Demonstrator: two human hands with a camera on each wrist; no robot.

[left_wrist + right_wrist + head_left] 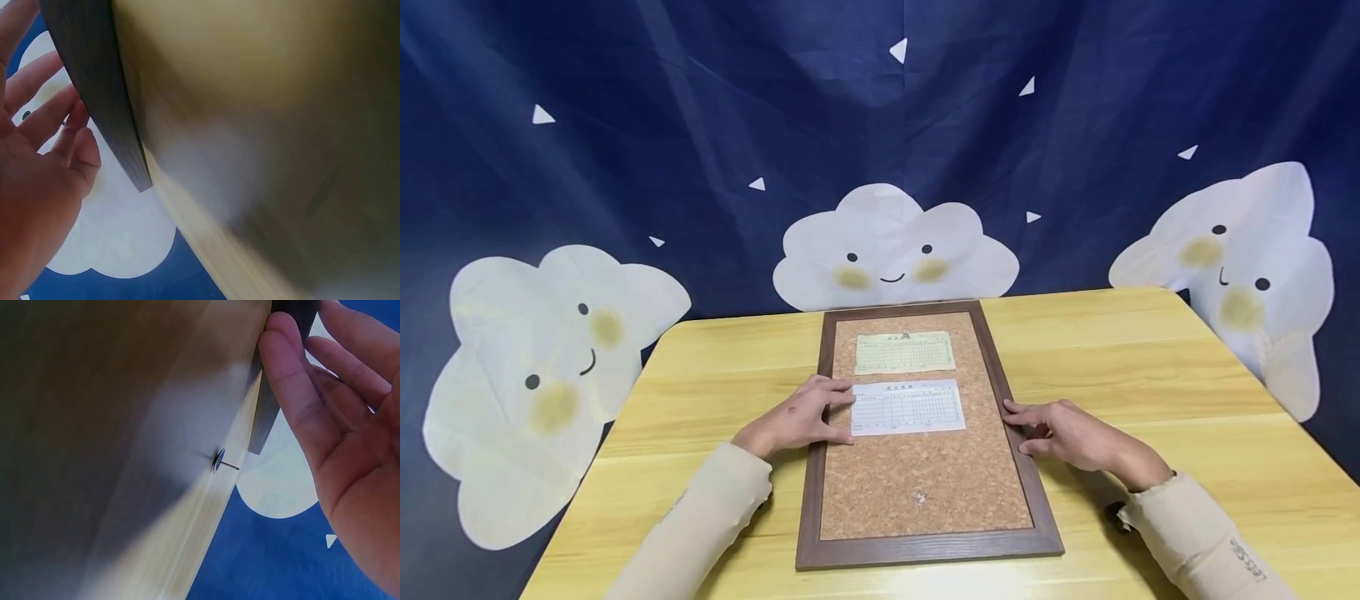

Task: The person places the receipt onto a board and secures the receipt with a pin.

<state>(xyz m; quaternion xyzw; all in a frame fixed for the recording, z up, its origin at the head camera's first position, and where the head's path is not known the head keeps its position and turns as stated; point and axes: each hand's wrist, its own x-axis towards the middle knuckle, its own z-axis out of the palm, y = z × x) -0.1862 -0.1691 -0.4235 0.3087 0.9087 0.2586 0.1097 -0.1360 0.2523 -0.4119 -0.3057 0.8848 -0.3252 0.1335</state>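
Observation:
A cork board [925,467] in a dark brown wooden frame lies on the table. On its cork, a pale green printed slip [905,352] is above a white printed slip [907,408]. My left hand [801,414] reaches over the frame's left side, fingertips at the white slip's left edge. At the frame's right side, my right hand [1078,437] touches the edge with its fingertips. In the right wrist view, a thumbtack [218,461] lies on the table with its pin sticking out sideways. A small dark fastener [906,335] shows at the green slip's top.
The light wood table [1165,367] extends to both sides of the board. A small shiny mark or object [921,497], too small to identify, shows low on the cork. Behind the table hangs a dark blue curtain [820,100] with white clouds and triangles.

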